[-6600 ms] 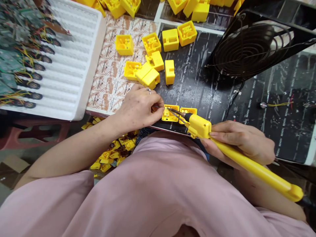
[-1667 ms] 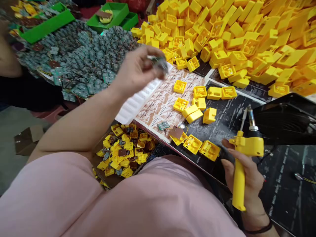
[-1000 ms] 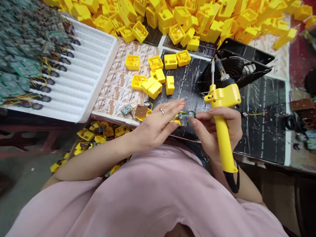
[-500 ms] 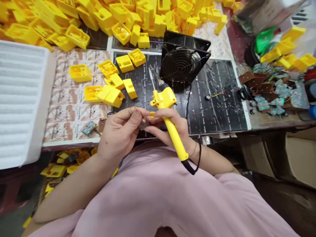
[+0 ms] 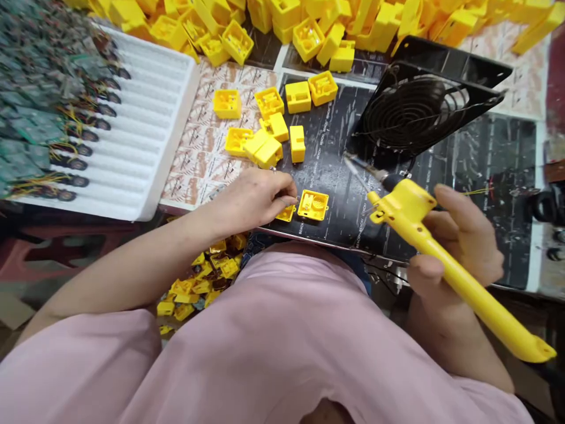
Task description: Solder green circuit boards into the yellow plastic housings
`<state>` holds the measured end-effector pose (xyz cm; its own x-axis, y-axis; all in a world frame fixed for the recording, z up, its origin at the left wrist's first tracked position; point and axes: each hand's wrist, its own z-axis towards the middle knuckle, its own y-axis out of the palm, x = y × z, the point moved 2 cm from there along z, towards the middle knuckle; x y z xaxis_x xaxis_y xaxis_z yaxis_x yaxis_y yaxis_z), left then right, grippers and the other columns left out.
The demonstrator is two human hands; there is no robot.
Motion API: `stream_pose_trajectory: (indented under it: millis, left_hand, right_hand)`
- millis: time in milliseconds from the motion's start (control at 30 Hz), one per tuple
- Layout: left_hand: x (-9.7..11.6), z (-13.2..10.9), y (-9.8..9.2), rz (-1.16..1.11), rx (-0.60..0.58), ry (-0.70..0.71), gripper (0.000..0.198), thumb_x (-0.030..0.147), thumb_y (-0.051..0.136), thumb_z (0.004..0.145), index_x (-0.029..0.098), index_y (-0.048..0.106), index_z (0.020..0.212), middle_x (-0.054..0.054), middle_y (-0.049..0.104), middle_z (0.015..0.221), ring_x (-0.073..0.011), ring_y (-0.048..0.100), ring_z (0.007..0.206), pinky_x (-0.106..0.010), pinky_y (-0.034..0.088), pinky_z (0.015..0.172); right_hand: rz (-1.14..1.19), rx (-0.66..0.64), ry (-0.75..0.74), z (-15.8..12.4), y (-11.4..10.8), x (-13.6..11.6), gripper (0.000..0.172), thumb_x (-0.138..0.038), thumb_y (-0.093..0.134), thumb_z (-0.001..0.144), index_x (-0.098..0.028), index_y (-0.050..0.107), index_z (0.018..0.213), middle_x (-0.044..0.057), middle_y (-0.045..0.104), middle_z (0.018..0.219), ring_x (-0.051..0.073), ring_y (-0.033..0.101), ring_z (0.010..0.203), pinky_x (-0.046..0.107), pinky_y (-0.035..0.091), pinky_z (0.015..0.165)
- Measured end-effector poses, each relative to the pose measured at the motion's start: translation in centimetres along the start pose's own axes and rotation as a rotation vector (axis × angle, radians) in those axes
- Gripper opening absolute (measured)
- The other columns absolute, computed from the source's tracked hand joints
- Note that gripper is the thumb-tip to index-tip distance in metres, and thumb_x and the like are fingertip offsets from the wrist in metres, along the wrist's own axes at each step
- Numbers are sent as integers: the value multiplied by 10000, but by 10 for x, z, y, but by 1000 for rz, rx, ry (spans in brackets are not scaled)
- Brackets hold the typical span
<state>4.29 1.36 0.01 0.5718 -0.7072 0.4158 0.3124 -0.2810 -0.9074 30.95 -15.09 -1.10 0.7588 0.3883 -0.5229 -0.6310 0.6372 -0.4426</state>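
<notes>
My right hand (image 5: 474, 241) holds a yellow soldering iron (image 5: 410, 206) with a trigger-like body. Its thumb lies on one side of the handle and its fingers on the other, and the metal tip points up and left over the bench. By the bench's front edge, my left hand (image 5: 262, 197) has its thumb and fingers pinched together. Under those fingertips lies a yellow casing part (image 5: 286, 213), partly covered by the hand. Anything within the pinch is too small to make out. Just right of it, an open yellow casing (image 5: 313, 205) lies with its hollow side up.
A black fan (image 5: 410, 112) stands behind the iron's tip. Several loose yellow casings (image 5: 298, 97) sit beyond my left hand, with a large heap (image 5: 282, 15) behind. On the left, a white foam tray (image 5: 150, 112) bears circuit boards (image 5: 39, 132) with wires. More yellow parts (image 5: 194, 288) lie below the bench edge.
My hands, close together before, are now apart. My right hand has moved right with the iron; my left is down at the casing part. The view has shifted left, showing the circuit boards.
</notes>
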Motion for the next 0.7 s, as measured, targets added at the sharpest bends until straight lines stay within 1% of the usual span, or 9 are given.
stream_pose_trajectory:
  millis: [67,167,233,267,333,433,500,567,700]
  left_hand:
    - [4,0,-1,43,-17,37,211,224,613,990,180,820,993,-54,820,916,-219,765,866,-299,520,812]
    - [9,-2,-3,101,-41,73,272,239,565,1032,178,829,1038,-74,822,984,-239,770,920,-324,527,838]
    - [13,-1,-2,148,-57,84,296,244,546,1049,181,835,1041,-82,823,1003,-247,766,924,-340,522,826]
    - [16,0,0,180,-68,87,305,245,540,1054,184,838,1031,-84,823,994,-251,764,918,-349,514,813]
    - [21,3,3,252,-95,91,309,247,538,1051,193,837,992,-78,817,940,-259,760,897,-367,494,793]
    - [26,8,7,331,-136,69,301,253,537,1040,207,823,959,-58,811,891,-264,760,888,-397,481,825]
    - [28,10,7,359,-148,47,287,256,538,1028,211,812,955,-47,812,895,-262,759,891,-407,477,849]
    - [29,11,6,383,-148,46,278,265,538,1010,209,800,939,-49,802,889,-262,752,891,-404,474,847]
    - [27,13,6,411,-129,77,270,277,534,971,208,785,898,-59,757,834,-274,740,903,-406,482,848]
  right_hand:
    - [13,124,-25,2,-1,4,590,-679,685,1068,-260,768,1475,84,841,1138,214,804,786,294,615,583]
    - [186,319,-20,5,0,16,502,-644,676,1087,-214,872,1258,49,803,959,146,707,644,252,483,481]
    - [268,448,-26,2,-2,21,426,-576,671,1110,-219,903,1103,19,789,898,126,682,617,245,478,488]
    - [268,428,5,1,-3,21,340,-503,697,1108,-233,903,1088,10,804,911,132,702,644,250,508,515]
    - [232,234,67,-2,-5,16,200,-382,782,1056,-282,884,1196,-1,845,991,154,746,695,271,562,545]
    - [163,-89,37,-3,-10,2,498,-320,883,964,-362,769,1447,-4,867,1092,184,785,715,310,607,536]
    - [162,-161,-22,1,-13,-5,580,-259,906,930,-375,746,1475,-5,866,1040,198,798,712,316,634,540]
    - [199,-194,-58,7,-13,-9,576,-178,902,909,-344,764,1444,5,856,964,212,811,727,313,665,563]
    - [248,-239,-126,17,-7,-12,340,-149,914,886,-262,811,1190,24,830,874,210,802,692,293,674,546]
